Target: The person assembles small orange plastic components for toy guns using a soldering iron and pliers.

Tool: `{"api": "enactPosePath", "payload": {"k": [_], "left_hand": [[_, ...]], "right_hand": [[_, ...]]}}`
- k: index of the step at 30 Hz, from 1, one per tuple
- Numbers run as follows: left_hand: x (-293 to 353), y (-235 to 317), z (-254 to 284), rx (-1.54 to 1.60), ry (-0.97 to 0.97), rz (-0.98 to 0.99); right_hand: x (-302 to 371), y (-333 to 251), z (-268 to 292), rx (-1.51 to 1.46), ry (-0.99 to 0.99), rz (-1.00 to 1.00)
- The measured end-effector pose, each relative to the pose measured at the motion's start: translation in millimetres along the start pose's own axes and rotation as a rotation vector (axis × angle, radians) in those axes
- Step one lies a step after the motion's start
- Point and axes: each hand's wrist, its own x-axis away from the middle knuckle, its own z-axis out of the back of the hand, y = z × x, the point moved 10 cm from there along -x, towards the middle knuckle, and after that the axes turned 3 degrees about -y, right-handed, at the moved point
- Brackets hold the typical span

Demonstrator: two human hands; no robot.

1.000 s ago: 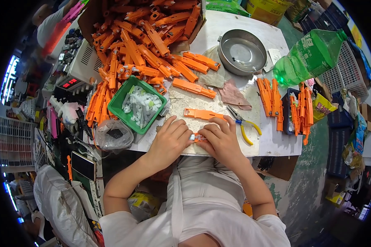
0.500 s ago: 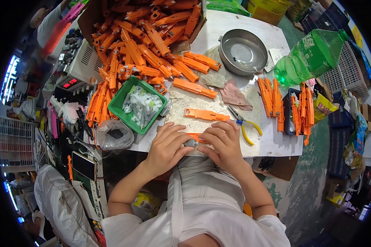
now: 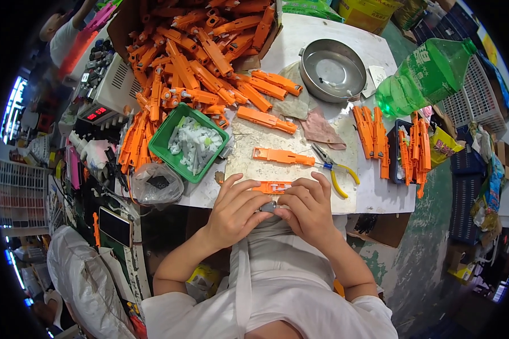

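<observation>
At the table's near edge, my left hand (image 3: 233, 210) and my right hand (image 3: 308, 208) meet with fingers curled. A small grey plastic piece (image 3: 268, 207) is pinched between both thumbs and fingers, partly hidden. Just beyond it lies an orange plastic shell part (image 3: 274, 187), its ends covered by my fingers, with white bits showing inside. Farther out rests another orange shell part (image 3: 283, 157), lying crosswise. Beside that, to the right, are pliers (image 3: 337, 171) with yellow and blue handles, jaws pointing away from me.
A green bin (image 3: 163, 155) of white and grey small parts stands left. Behind it, a big box holds a heap of orange parts (image 3: 209, 53). A round metal pan (image 3: 345, 93), a green bottle (image 3: 421, 79) and more orange parts (image 3: 372, 135) are at the right. A phone (image 3: 115, 227) lies lower left.
The small grey piece has moved slightly toward me and right, off the orange part's left end and between my thumbs. More of the orange part now shows between my hands.
</observation>
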Motion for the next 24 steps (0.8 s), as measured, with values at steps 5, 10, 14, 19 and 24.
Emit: {"api": "enactPosePath", "payload": {"k": [5, 10, 14, 19, 24], "left_hand": [[5, 1, 3, -0.023, 0.008, 0.007], [6, 1, 1, -0.041, 0.008, -0.002], [5, -2, 0, -0.044, -0.002, -0.005], [-1, -18, -1, -0.157, -0.016, 0.028], [-8, -28, -7, -0.201, -0.071, 0.049]], "right_hand": [[3, -8, 0, 0.049, 0.02, 0.072], [2, -5, -3, 0.023, -0.015, 0.026], [2, -5, -6, 0.037, -0.015, 0.026], [4, 17, 0, 0.051, 0.007, -0.069], [4, 31, -11, 0.08, -0.056, -0.118]]}}
